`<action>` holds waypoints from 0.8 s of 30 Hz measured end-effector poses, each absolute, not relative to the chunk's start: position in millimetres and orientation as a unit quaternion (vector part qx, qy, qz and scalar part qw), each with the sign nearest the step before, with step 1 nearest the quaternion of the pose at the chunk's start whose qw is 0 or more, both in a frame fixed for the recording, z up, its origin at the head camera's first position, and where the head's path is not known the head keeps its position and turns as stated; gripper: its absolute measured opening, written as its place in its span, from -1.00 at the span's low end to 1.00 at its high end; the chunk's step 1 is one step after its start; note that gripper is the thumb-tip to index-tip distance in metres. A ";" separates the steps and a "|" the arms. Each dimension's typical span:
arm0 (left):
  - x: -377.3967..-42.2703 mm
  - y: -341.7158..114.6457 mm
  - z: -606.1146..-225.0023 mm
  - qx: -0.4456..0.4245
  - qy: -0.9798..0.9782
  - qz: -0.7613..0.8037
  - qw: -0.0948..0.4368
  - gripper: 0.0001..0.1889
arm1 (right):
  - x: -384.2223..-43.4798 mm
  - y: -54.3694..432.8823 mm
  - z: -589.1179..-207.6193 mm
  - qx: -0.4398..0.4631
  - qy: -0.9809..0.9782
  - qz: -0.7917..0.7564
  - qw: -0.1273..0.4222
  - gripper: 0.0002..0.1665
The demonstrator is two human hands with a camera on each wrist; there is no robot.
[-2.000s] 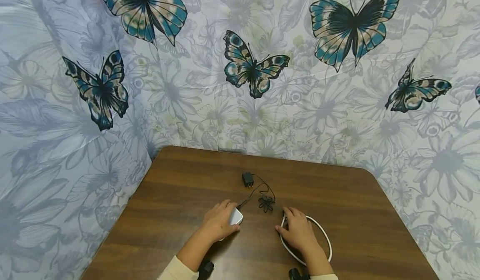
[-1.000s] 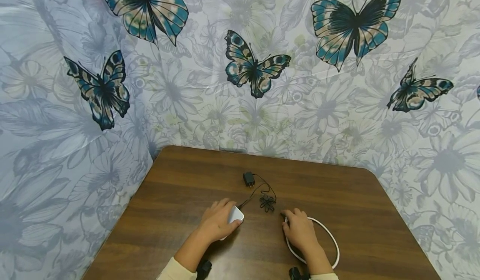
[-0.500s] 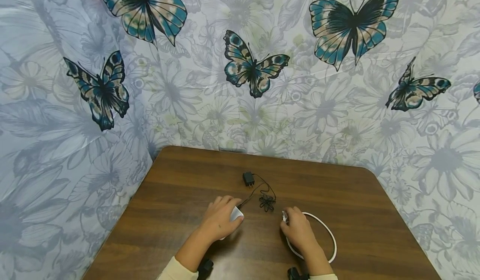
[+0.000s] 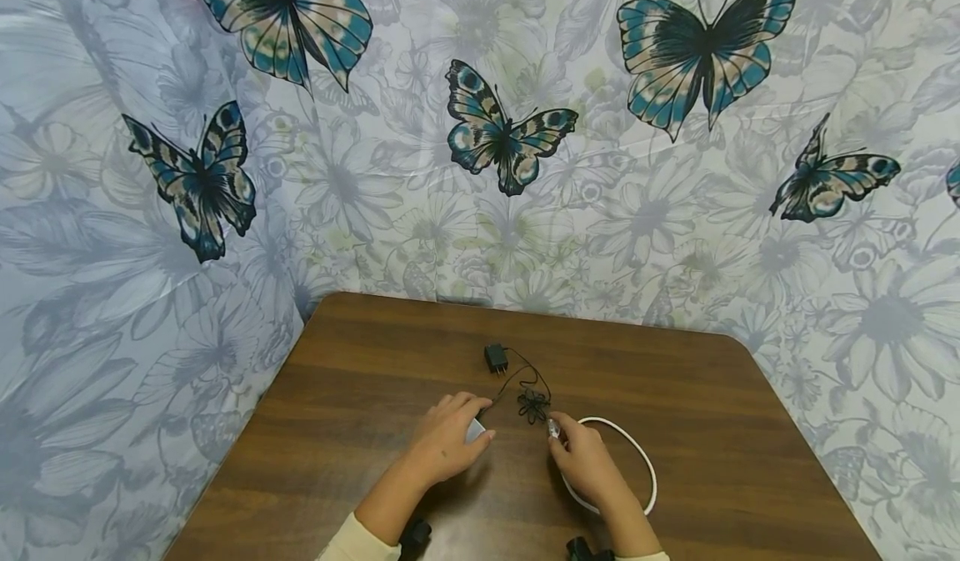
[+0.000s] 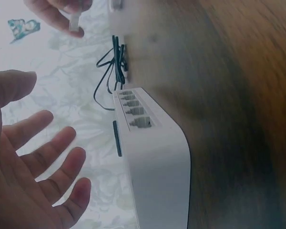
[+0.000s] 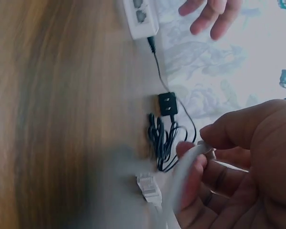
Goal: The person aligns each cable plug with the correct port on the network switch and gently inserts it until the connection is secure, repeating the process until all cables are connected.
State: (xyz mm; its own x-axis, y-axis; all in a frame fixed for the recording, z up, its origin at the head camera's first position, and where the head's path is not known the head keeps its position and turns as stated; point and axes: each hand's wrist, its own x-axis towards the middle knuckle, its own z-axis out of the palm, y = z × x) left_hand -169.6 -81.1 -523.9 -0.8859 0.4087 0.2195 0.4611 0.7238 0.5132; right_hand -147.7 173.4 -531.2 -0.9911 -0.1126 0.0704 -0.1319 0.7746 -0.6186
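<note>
A white network switch [image 5: 157,171] lies on the table, its row of ports facing away from me. Over it is my left hand [image 4: 442,440], fingers spread and loosely bent, with a gap to the box in the left wrist view. My right hand [image 4: 588,461] pinches one end of a white Ethernet cable [image 4: 651,469] between thumb and fingers; the plug [image 4: 553,428] points toward the switch side. The cable's other plug [image 6: 148,187], clear with visible contacts, shows below the right hand's fingers in the right wrist view. The rest of the cable loops around the right wrist.
A black power adapter [image 4: 495,358] lies farther back, prongs toward me. Its thin cord, tied in a bundle [image 4: 532,407], runs to the switch. Behind the wooden table [image 4: 375,336] hangs a butterfly-printed cloth [image 4: 517,236].
The right hand has moved left toward the switch, bringing the cable end and loop along. The left hand has shifted slightly forward and right, covering more of the switch in the head view.
</note>
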 end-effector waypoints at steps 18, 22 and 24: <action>-168.0 -68.9 -517.6 -0.260 -0.906 -0.332 0.015 -0.58 | -140.7 150.7 -520.4 0.117 -0.883 0.449 -0.064 -0.49; -167.6 -65.4 -517.5 -0.260 -0.906 -0.335 0.011 -0.58 | -140.4 146.8 -518.7 0.140 -0.885 0.441 -0.055 -0.59; -167.5 -64.4 -517.8 -0.261 -0.905 -0.334 0.012 -0.58 | -141.0 145.2 -518.7 0.146 -0.885 0.439 -0.053 -0.64</action>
